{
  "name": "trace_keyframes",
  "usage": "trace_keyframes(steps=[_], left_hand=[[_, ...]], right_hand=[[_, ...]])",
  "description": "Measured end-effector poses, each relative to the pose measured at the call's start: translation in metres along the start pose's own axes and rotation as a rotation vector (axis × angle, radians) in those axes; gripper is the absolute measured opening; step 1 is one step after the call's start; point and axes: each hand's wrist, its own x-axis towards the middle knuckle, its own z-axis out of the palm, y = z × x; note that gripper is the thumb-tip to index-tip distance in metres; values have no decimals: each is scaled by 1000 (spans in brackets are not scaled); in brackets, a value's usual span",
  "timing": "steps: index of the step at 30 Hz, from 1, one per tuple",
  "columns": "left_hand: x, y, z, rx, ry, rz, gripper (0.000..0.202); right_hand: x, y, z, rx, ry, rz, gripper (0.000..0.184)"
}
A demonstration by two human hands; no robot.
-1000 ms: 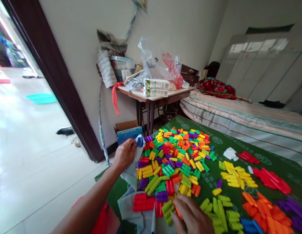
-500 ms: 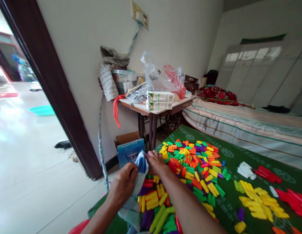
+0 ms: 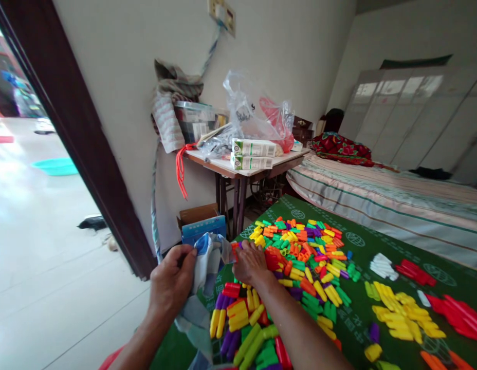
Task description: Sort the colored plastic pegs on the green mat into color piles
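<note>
Blue-and-white cloth hung bunched at the near-left edge of a green mat, and the person's left hand was closed on it, thumb and fingers pinching its upper fold. The right hand lay palm down just beside it, on the near-left rim of a pile of plastic pieces. Its fingertips reached the cloth's other edge, but they were curled out of sight, so it could not be told whether they gripped the fabric or only touched it. The cloth spread open between the two hands, and its lower part trailed down past the left wrist.

The pile was a mix of red, orange, yellow, green and purple pieces heaped on the mat. Farther right, well apart from the hands, lay separate groups: white pieces, yellow pieces and red pieces.

Beyond the mat stood a small table against the wall, carrying two stacked cartons and clear plastic bags. A cardboard box sat on the floor under it. A bed with a striped cover ran along the right side, and a dark door frame stood at the left.
</note>
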Motion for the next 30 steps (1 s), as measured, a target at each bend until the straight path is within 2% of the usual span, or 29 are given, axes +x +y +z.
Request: trace_keyframes(steps=[4, 8, 15, 19, 23, 26, 30], left_hand=[[2, 2, 1, 12, -2, 0, 28], [-1, 1, 5, -4, -72, 48, 29], [-6, 8, 4, 4, -120, 130, 28], [-5, 6, 4, 5, -123, 130, 28], [-4, 5, 4, -12, -128, 115, 27], [-2, 7, 3, -18, -105, 85, 26], [4, 11, -3, -21, -3, 6, 26]], right_hand=[[0, 1, 0, 15, -11, 14, 25], [4, -1, -2, 24, -28, 24, 24], [19, -5, -10, 52, -112, 85, 37], [29, -3, -8, 48, -132, 36, 49], [34, -4, -3, 29, -156, -33, 39], [32, -3, 0, 11, -137, -3, 37], [26, 2, 2, -2, -101, 40, 35]])
